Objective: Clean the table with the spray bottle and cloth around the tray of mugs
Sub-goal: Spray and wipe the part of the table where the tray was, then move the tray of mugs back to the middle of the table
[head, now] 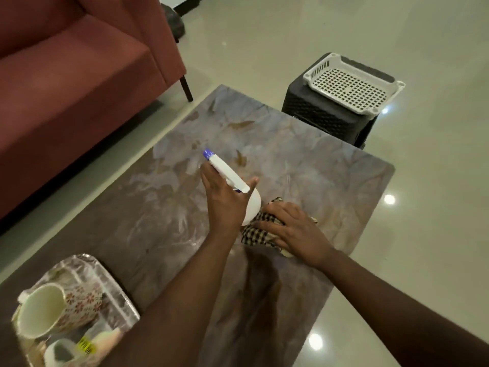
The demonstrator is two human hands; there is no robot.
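My left hand (225, 200) grips a white spray bottle (252, 205) with a blue nozzle, held above the middle of the marbled table (304, 165), nozzle pointing toward the far left. My right hand (291, 227) lies flat on a black-and-cream checked cloth (255, 230), pressing it onto the table just right of the bottle. A shiny tray (116, 292) sits at the near left corner with a floral mug (60, 308) lying tilted on it and another mug (59, 353) partly hidden by my left forearm.
A red sofa (66, 88) runs along the left side beyond a strip of floor. A black stool (325, 117) with a white perforated basket (352, 87) on top stands at the table's far right corner. Glossy tiled floor surrounds the table.
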